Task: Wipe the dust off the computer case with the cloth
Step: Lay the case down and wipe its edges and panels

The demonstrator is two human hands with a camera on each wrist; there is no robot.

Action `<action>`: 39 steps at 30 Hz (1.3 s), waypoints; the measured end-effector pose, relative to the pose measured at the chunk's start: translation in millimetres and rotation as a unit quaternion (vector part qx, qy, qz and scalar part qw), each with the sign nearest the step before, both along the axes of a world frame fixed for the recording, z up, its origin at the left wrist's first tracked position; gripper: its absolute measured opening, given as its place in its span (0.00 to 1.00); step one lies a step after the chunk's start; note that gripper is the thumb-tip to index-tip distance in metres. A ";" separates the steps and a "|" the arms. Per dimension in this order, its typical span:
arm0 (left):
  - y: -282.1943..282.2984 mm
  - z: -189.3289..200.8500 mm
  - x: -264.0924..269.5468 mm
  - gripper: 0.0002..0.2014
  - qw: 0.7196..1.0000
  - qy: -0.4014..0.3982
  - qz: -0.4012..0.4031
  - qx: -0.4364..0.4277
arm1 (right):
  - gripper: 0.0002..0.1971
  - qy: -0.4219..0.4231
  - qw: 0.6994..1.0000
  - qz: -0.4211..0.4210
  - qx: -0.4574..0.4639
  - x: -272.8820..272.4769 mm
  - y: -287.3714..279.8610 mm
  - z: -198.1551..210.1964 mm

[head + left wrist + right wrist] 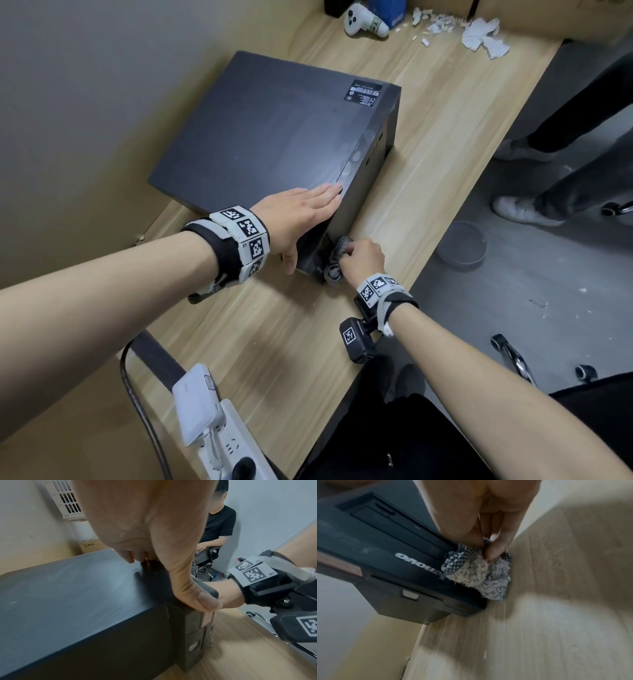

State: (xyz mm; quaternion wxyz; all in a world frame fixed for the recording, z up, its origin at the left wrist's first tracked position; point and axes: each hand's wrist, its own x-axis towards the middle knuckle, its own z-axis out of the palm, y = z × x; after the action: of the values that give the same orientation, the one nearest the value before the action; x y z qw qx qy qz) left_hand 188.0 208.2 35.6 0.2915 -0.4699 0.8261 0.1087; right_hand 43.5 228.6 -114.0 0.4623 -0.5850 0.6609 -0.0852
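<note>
On the wooden desk point(445, 144), your left hand point(294, 219) lies flat and open on the computer case point(274, 137), likely to steady it, while just right your right hand point(363, 262) pinches the bunched cloth point(334, 263) against its front face.

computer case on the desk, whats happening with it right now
A person is wiping the black computer case, which lies on its side on a wooden desk. Their left hand lies flat on the upper panel near the front edge, steadying it. Their right hand grips a bunched cloth and presses it against the case's front face, low down by the desk.
</note>
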 end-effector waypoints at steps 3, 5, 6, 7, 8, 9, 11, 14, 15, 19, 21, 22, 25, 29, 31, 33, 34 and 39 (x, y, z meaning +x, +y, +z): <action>0.3 1.0 -0.4 0.76 1.000 -0.004 -0.004 -0.006 | 0.12 -0.007 0.999 0.029 0.010 -0.2 -0.4 -1.7; 0.8 0.9 -0.8 0.76 1.000 -0.008 -0.004 -0.007 | 0.14 -0.026 0.999 0.029 0.028 -2.1 3.0 -2.3; 0.8 0.3 -0.9 0.76 1.000 -0.009 -0.003 -0.007 | 0.14 -0.037 0.998 0.029 0.032 -3.0 4.6 -3.1; 1.0 -0.1 -1.2 0.77 1.000 -0.009 -0.002 -0.008 | 0.13 -0.052 0.998 0.028 0.032 -4.4 6.3 -3.3; 0.9 0.0 -1.6 0.77 1.000 -0.008 -0.002 -0.007 | 0.11 -0.070 0.997 0.024 0.030 -5.0 7.8 -2.6; 1.0 0.7 -2.1 0.77 1.000 -0.006 -0.002 -0.005 | 0.10 -0.095 0.995 0.015 0.022 -5.7 9.5 -0.5; 0.5 1.2 -2.3 0.77 1.000 -0.005 -0.004 -0.007 | 0.10 -0.157 0.987 -0.007 0.008 -6.5 11.7 6.2; -1.3 1.4 -2.4 0.78 1.000 -0.001 -0.008 -0.012 | 0.09 -0.247 0.969 -0.025 -0.012 -9.1 11.6 25.9; -1.4 1.7 -2.5 0.78 1.000 0.001 -0.006 -0.011 | 0.09 -0.269 0.963 -0.020 -0.020 -10.4 11.6 33.7; 0.1 3.6 -3.0 0.78 1.000 -0.002 -0.002 -0.004 | 0.10 -0.293 0.955 -0.017 -0.036 -12.4 17.0 44.7; 0.4 3.2 -3.6 0.78 1.000 -0.003 0.000 -0.003 | 0.12 -0.246 0.967 -0.011 -0.061 -9.8 18.2 38.1; 0.0 2.7 -3.8 0.78 1.000 -0.002 0.000 -0.003 | 0.14 -0.210 0.975 -0.001 -0.073 -8.5 17.4 33.4; 0.0 1.3 -3.3 0.78 1.000 0.000 0.002 -0.005 | 0.08 -0.109 0.989 0.071 -0.066 -8.2 15.4 27.3; -0.1 -0.1 -2.3 0.78 1.000 0.004 0.008 0.000 | 0.13 -0.011 0.986 0.165 -0.021 -6.4 19.6 11.4; 0.3 0.4 -2.1 0.77 1.000 0.006 0.008 0.001 | 0.16 0.004 0.985 0.174 -0.006 -3.1 24.2 5.1; 0.3 0.3 -2.2 0.77 1.000 0.009 0.007 -0.003 | 0.07 0.016 0.984 0.178 -0.020 -0.8 28.7 3.5; 0.6 0.2 -2.3 0.77 1.000 0.010 0.007 -0.003 | 0.04 0.023 0.983 0.179 -0.038 -0.7 30.7 -0.9; 0.9 -1.0 -1.1 0.76 1.000 0.012 0.007 -0.003 | 0.08 0.039 0.985 0.163 -0.044 -0.1 29.3 -6.3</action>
State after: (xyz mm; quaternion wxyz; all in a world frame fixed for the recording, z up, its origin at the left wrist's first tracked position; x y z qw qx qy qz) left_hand 186.9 209.0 34.6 0.2792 -0.4751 0.8267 0.1136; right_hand 43.4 257.9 -120.4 0.4182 -0.7072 0.5699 -0.0150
